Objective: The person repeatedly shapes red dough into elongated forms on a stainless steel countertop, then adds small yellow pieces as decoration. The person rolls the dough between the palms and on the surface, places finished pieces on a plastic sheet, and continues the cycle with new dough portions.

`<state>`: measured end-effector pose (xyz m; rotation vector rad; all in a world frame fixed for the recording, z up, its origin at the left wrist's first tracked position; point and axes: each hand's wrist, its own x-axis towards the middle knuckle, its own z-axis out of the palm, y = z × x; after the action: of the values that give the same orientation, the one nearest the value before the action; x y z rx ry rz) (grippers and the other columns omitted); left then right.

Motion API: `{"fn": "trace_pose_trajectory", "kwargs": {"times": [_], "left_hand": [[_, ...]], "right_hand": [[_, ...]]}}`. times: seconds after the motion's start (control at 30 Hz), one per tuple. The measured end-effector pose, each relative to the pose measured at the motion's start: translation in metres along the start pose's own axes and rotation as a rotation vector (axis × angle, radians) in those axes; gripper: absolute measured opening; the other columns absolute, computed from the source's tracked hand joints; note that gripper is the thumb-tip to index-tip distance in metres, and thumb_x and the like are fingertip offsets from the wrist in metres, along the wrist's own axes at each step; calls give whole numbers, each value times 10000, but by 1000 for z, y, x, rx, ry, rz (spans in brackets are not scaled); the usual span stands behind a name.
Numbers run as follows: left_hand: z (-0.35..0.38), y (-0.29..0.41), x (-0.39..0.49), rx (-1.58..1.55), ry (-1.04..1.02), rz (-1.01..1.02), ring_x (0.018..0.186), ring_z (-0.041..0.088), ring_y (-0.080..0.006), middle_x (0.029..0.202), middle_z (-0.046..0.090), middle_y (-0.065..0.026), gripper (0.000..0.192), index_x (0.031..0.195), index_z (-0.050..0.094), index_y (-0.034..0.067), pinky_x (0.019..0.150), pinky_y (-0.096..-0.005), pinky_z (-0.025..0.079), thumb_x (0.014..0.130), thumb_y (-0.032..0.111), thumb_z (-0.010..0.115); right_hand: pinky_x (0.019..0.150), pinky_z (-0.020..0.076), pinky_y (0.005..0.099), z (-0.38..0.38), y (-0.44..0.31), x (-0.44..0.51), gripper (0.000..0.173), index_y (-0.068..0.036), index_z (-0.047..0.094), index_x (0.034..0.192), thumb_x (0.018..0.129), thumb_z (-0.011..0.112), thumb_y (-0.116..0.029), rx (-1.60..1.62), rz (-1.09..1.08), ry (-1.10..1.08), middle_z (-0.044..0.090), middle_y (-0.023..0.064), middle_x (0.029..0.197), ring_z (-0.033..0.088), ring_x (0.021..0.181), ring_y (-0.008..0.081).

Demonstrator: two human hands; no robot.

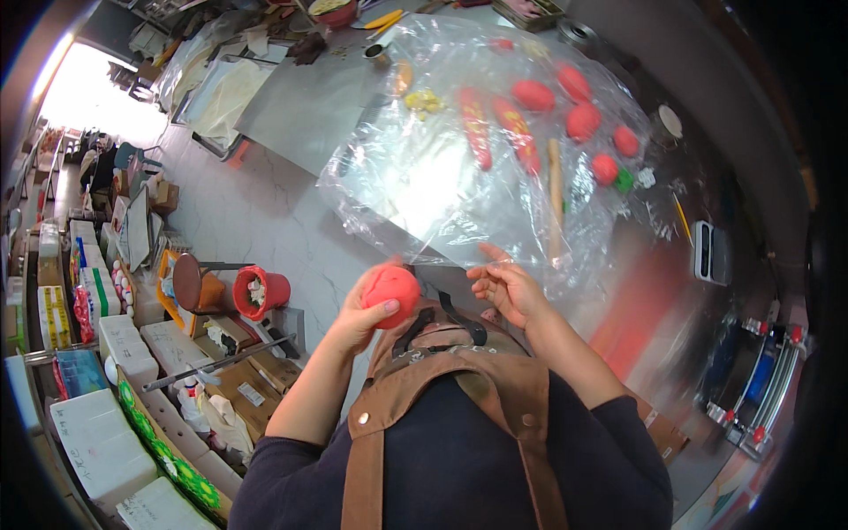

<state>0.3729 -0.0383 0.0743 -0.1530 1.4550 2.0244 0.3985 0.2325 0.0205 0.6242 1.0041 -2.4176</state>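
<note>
My left hand [355,317] cups a smooth red ball of dough [396,298], its thumb across the front and creases on the top. To the right, my right hand [509,291] holds nothing; its fingers are apart and slightly curled. The right fingertips are by the near edge of a clear plastic sheet [464,218] spread on the metal worktable [298,112]. Two long red pieces with yellow markings [513,132] lie at the sheet, along with several red dough lumps [534,96]. A wooden rolling pin [554,199] lies to their right.
A green lump [624,180] and yellow crumbly pieces [424,102] are on the table. At right are a digital scale [712,252] and a metal-framed roller device [762,384]. Left of me stand a red bin [265,291], a round stool [191,283] and white foam boxes [99,444].
</note>
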Motion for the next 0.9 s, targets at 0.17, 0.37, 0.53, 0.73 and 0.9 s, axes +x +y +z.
{"fn": "trace_pose_trajectory", "kwargs": {"times": [0.17,0.37,0.53,0.73,0.9], "left_hand": [[-70,48,37,514,16,315,1424,244,-259,1594,97,-126,705,1304,527,50,1108,-382,285,680,217,810],[-102,86,119,110,-388,-105,1414,266,-236,1571,192,-142,715,1331,492,29,1117,-356,273,706,183,803],[-108,93,169,-21,-459,-153,1392,302,-206,1580,182,-102,694,1365,472,44,1096,-327,313,760,162,790],[-134,108,205,50,-649,-326,1404,286,-217,1580,166,-128,707,1349,493,55,1103,-349,304,714,125,796],[-142,96,213,-38,-731,-472,1317,400,-201,1502,341,-110,687,1362,472,44,1075,-327,332,758,143,784]], "right_hand": [[664,457,264,23,-16,64,377,-35,520,1292,915,501,-55,113,-156,-478,613,89,904,578,719,143],[794,481,374,66,-33,157,184,-25,671,1001,899,568,-139,-1161,-717,509,670,82,912,606,815,249],[1015,393,419,87,-51,204,261,-17,619,1098,920,528,-185,-1451,-936,971,628,192,1127,585,1011,353],[822,496,359,75,12,188,290,-25,578,1157,921,486,-167,-137,-931,890,622,91,1017,612,921,248],[604,476,275,90,-10,220,233,-49,590,1078,868,531,-129,203,-239,659,614,62,966,606,782,164]]}}
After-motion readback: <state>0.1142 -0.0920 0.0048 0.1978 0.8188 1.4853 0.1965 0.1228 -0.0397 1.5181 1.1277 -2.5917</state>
